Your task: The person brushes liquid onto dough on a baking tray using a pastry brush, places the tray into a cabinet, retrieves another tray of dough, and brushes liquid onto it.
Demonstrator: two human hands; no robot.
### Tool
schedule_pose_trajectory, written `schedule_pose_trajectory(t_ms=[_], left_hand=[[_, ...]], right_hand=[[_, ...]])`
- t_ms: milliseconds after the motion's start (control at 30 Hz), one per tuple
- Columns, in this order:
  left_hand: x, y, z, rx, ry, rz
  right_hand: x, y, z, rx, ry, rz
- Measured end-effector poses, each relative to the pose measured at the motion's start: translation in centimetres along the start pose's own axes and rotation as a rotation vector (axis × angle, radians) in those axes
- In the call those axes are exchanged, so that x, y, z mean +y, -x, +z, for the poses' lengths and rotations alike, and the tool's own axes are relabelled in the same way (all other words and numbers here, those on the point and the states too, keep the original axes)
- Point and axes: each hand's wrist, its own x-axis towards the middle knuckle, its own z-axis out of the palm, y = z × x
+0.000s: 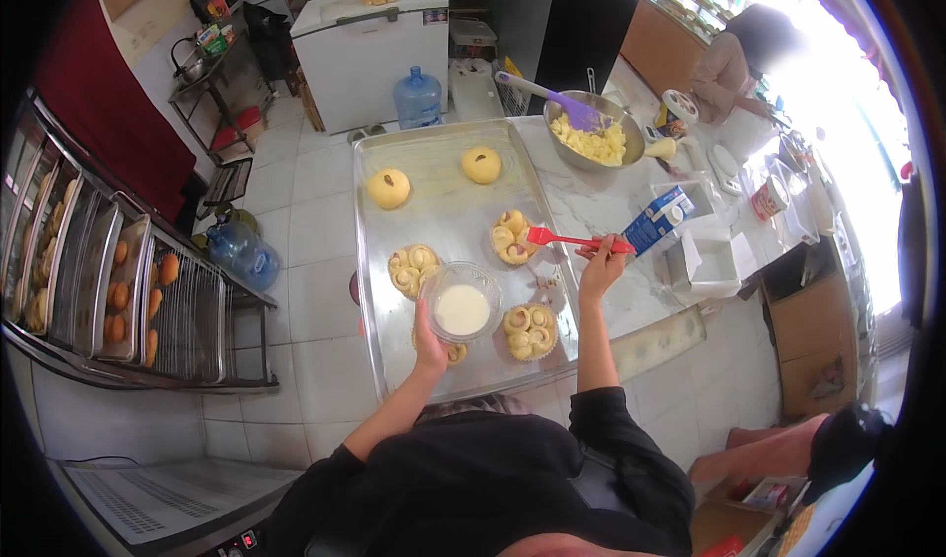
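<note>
My left hand is closed on the side of a clear bowl with white liquid in it, held above the near part of a metal baking tray. In my right hand is a red pastry brush, its bristle end at the right edge of a round filled bun. Another filled bun sits left of the bowl, and one more lies to its right. Partly hidden under the bowl is a further bun. Two smooth round buns with a dark topping lie at the tray's far end.
Right of the tray, the marble table holds a metal bowl of yellow filling with a purple spatula, a blue carton and white boxes. A rack of baked goods stands left. Another person works at the far right.
</note>
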Motion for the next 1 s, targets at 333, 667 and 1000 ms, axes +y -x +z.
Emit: schedule_pose_trajectory(t_ms=[333,667,1000], left_hand=[[0.4,-0.2,-0.4,0.027,0.010,-0.053],[-1.1,-1.2,-0.6,-0.098,0.014,-0.041],[-1.2,-1.0,-1.3,-0.101,0.019,0.024]], right_hand=[[-3.5,-0.8,0.8,-0.062,0.030,0.000],[-8.8,6.3,2.3,-0.485,-0.055,0.186],[-6.6,0.3,1.4,-0.211,-0.208,0.222]])
